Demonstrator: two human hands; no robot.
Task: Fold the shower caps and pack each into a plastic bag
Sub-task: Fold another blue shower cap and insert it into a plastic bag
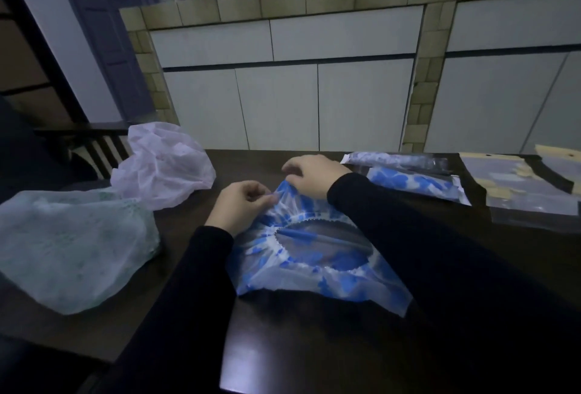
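- The shower cap (317, 263), blue and white with a gathered, toothed opening facing up, lies spread on the dark table (314, 346) directly in front of the person.
- Both hands sit at the cap's far edge, close together but not touching each other.
- The left hand (243, 206) has its fingers curled, pinching the cap's far edge between thumb and fingertips.
- The right hand (314, 175), just beyond and to the right of the left one, grips the same far edge with curled fingers and lifts it into a small peak above the table.
- The rest of the cap stretches from the hands back toward the person, its near edge flat on the table between the two black sleeves.
- To the right of the cap, past the right forearm, lie two packed caps in clear bags: a blue-patterned one (418, 184) nearer the cap, and a paler one (396, 159) behind it.
- Farther right of the cap, a stack of flat clear plastic bags (531, 198) with pale header cards rests on the table.
- To the left of the cap sit two crumpled thin bags: a greenish one (72, 246) near the table's left edge, and a pinkish-white one (163, 162) behind it.
- Beyond the cap and table stand white cabinet doors (283, 104) framed in tan tiles.
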